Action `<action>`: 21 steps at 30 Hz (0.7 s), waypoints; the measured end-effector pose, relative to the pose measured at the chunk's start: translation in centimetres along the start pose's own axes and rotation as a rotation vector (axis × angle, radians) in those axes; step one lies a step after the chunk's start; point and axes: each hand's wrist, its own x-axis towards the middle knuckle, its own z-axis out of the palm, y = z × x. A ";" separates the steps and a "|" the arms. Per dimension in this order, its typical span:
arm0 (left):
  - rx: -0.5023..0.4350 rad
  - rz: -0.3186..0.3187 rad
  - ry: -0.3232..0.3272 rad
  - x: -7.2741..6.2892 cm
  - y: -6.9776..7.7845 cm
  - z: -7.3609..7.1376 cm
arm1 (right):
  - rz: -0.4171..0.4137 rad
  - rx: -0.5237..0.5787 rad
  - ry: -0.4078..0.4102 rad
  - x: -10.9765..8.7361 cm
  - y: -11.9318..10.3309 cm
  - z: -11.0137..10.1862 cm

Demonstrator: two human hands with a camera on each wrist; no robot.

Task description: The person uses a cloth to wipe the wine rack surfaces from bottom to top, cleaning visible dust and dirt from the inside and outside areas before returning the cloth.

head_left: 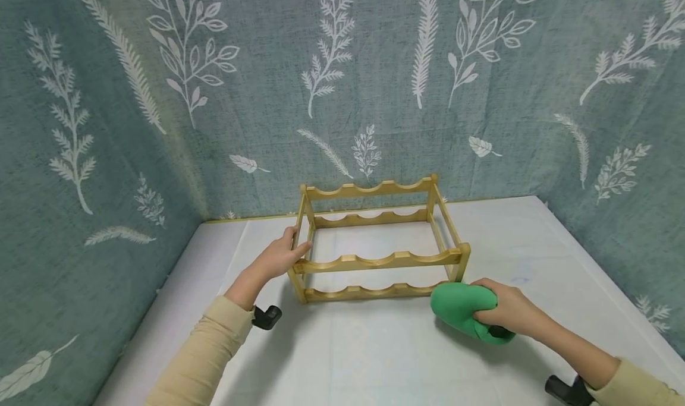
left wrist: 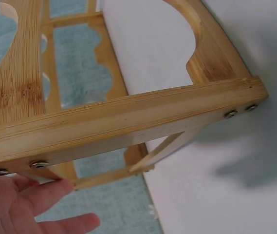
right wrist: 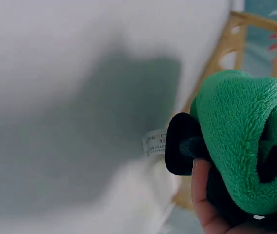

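Where the head camera looks, bottle rack (head_left: 374,264): scalloped wood, standing on the white tabletop (head_left: 364,358) just right of the left hand (head_left: 275,258), which touches its left side, apparently to steady it.
Green plush (head_left: 461,305), same view: just left of the right hand (head_left: 505,308), near the bottle rack's front right corner, seemingly held so as to clear the tabletop.
Left fingers (left wrist: 48,195), left wrist view: fairly straight and spread beyond a screwed post (left wrist: 128,117); whether the thumb presses, I cannot tell.
Right grip, right wrist view: thumb and fingers pinch the plush, with a black piece (right wrist: 175,131) and white label (right wrist: 150,142) beside a fingertip (right wrist: 202,171).
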 end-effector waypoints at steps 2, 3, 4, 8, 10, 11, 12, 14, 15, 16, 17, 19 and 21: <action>-0.003 -0.001 -0.001 0.0 -0.1 0.0 | -0.020 0.040 -0.019 0.4 -1.4 0.5; -0.003 0.001 0.000 0.0 -0.1 0.0 | -0.036 0.055 -0.031 0.6 -2.1 0.8; -0.006 0.001 -0.003 0.0 -0.1 0.0 | -0.053 0.064 -0.040 0.9 -2.9 1.2; -0.010 0.005 -0.001 0.0 0.0 -0.1 | -0.132 0.080 -0.081 2.6 -5.6 3.3; -0.009 0.009 0.000 0.0 0.1 0.0 | -0.156 0.084 -0.096 3.5 -6.8 4.6; -0.007 0.013 0.000 0.0 0.1 0.0 | -0.161 0.092 -0.105 3.9 -7.4 5.3; -0.006 0.014 -0.001 0.0 0.1 0.0 | -0.164 0.102 -0.114 4.4 -7.9 6.0; 0.001 0.017 -0.003 0.1 0.1 0.0 | -0.166 0.123 -0.131 5.2 -8.9 7.4; 0.005 0.018 -0.003 0.1 0.1 0.0 | -0.172 0.129 -0.136 5.7 -9.3 8.1; 0.007 0.017 -0.003 0.1 0.0 0.0 | -0.181 0.140 -0.142 6.1 -9.7 8.7; 0.009 0.018 -0.004 0.1 0.0 0.0 | -0.187 0.150 -0.148 6.5 -10.1 9.3; 0.014 0.018 -0.002 0.1 -0.1 0.0 | -0.202 0.162 -0.161 7.2 -10.7 10.5; 0.013 0.017 0.000 0.2 -0.2 0.0 | -0.207 0.168 -0.166 7.9 -11.3 11.6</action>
